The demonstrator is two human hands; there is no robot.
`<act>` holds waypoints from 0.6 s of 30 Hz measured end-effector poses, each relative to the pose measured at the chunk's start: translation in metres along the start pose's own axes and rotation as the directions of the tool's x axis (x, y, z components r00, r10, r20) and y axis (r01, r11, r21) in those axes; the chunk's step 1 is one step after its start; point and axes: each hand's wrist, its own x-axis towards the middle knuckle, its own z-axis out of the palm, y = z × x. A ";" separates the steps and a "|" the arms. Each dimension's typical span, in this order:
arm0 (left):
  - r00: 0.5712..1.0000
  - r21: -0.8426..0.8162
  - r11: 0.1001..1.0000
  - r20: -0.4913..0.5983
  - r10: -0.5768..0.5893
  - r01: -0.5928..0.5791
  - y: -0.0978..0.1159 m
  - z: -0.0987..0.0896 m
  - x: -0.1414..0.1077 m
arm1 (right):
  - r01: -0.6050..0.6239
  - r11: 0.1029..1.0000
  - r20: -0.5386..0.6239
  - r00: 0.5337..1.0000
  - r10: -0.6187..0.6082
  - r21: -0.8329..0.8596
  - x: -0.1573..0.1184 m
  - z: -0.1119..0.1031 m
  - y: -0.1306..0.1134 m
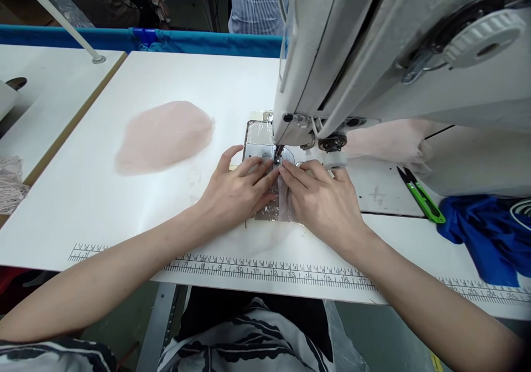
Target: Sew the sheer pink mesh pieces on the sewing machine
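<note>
Both hands meet at the needle area of a white sewing machine [319,56]. My left hand [237,192] lies palm down left of the presser foot [277,153], its fingers spread and fingertips close to it. My right hand [326,200] rests on the other side, fingers apart, tips beside the foot. Under and between the hands is a sheer pale fabric [285,201] over the metal plate [259,134]. A flat pale pink fabric piece [166,137] lies on the table at the left.
Green thread snips [423,195] and blue cloth [485,236] lie at the right. More pink fabric [390,139] sits behind the machine's needle end. A printed ruler [257,269] runs along the front edge. White strands [12,186] are at far left; a person in stripes [259,4] is beyond.
</note>
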 end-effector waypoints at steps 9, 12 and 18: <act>1.000 -0.015 1.000 -0.021 -0.002 0.002 -0.005 0.006 0.001 | -0.011 1.000 0.073 0.997 0.013 -0.021 0.004 -0.002 0.001; 0.999 -0.022 1.000 -0.042 0.013 -0.013 -0.005 0.006 0.000 | 0.008 1.000 0.023 1.000 -0.008 -0.004 0.003 -0.002 0.004; 0.999 -0.223 0.975 0.030 0.027 -0.020 0.000 -0.024 -0.001 | -0.018 0.962 -0.013 1.000 0.022 0.271 0.001 -0.024 0.017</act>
